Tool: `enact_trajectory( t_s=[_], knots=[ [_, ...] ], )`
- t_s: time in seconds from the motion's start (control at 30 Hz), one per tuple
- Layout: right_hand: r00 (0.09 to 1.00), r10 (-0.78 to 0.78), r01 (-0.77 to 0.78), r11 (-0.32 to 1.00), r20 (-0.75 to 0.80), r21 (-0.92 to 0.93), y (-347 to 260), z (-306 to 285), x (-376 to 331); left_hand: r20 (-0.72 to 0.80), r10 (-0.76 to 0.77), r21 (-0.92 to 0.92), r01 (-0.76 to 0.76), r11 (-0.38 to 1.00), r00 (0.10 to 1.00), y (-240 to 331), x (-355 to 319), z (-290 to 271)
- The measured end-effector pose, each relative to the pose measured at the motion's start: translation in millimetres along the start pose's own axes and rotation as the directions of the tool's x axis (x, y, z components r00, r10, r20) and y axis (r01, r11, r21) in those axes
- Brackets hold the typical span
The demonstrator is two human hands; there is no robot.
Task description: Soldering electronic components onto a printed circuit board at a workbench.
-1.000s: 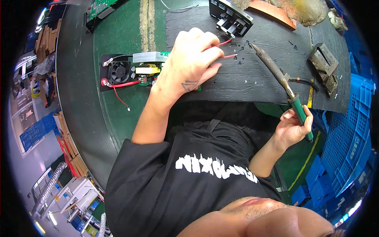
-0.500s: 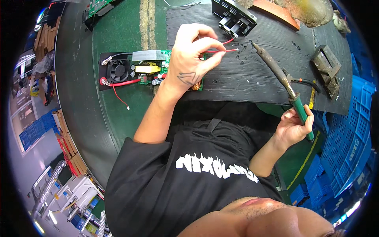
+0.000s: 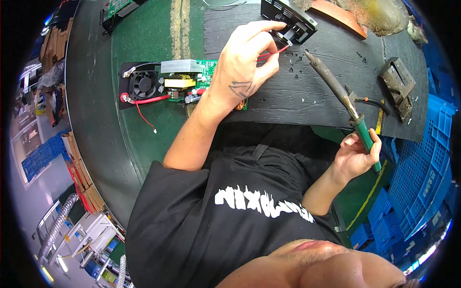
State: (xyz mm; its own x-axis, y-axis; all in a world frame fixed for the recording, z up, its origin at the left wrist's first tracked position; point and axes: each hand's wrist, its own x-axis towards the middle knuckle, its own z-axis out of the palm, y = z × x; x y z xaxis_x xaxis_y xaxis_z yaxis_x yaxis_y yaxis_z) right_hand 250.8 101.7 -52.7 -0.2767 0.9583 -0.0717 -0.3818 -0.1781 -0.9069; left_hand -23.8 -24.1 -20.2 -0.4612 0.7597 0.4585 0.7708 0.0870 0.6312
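The left hand (image 3: 245,67) pinched a red wire (image 3: 273,52) between thumb and fingers, its index finger stretched toward the black vented housing (image 3: 288,21) just beyond the fingertips. Under and to the left of that wrist lay the green circuit board (image 3: 189,81) with its small black fan (image 3: 143,84), a loose red lead (image 3: 144,115) trailing off it toward the person. The right hand (image 3: 357,156) was closed around the green handle of a soldering iron (image 3: 336,89), held off the near edge of the dark work mat (image 3: 307,96), the tip angled up toward the wire end but apart from it. Right of the iron sat a metal holder (image 3: 398,86), near the mat's far side. Between the two hands the mat lay open, flecked with solder bits. Blue crates (image 3: 422,163) crowded the space beyond the right hand.
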Motion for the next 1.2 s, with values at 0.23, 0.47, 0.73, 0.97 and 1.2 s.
enact_trajectory(
  t_s=[0.23,0.47,0.73,0.97,1.2],
  knots=[
    [0.999,0.009,-0.009,1.0,0.034,0.016,-0.1,8.7,2.7,0.0,0.051,0.045,-0.051,0.998,0.999,-1.2,1.1,1.9],
    [0.998,0.006,-0.008,1.0,0.056,0.029,1.4,14.6,4.1,-0.027,0.064,0.046,-0.063,0.997,0.998,-4.8,0.8,5.2],
    [0.997,0.034,-0.036,0.999,0.069,0.034,5.9,18.3,2.2,-0.032,0.069,0.076,-0.066,0.995,0.997,-4.3,0.7,5.3],
    [0.998,0.035,-0.036,0.999,0.054,0.02,8.9,18.3,2.3,-0.041,0.074,0.078,-0.071,0.994,0.996,-3.7,0.5,6.5],
    [0.998,0.043,-0.044,0.999,0.037,0.02,10.1,17.0,3.3,-0.047,0.073,0.076,-0.07,0.995,0.996,-3.9,0.9,7.3]
  ],
)
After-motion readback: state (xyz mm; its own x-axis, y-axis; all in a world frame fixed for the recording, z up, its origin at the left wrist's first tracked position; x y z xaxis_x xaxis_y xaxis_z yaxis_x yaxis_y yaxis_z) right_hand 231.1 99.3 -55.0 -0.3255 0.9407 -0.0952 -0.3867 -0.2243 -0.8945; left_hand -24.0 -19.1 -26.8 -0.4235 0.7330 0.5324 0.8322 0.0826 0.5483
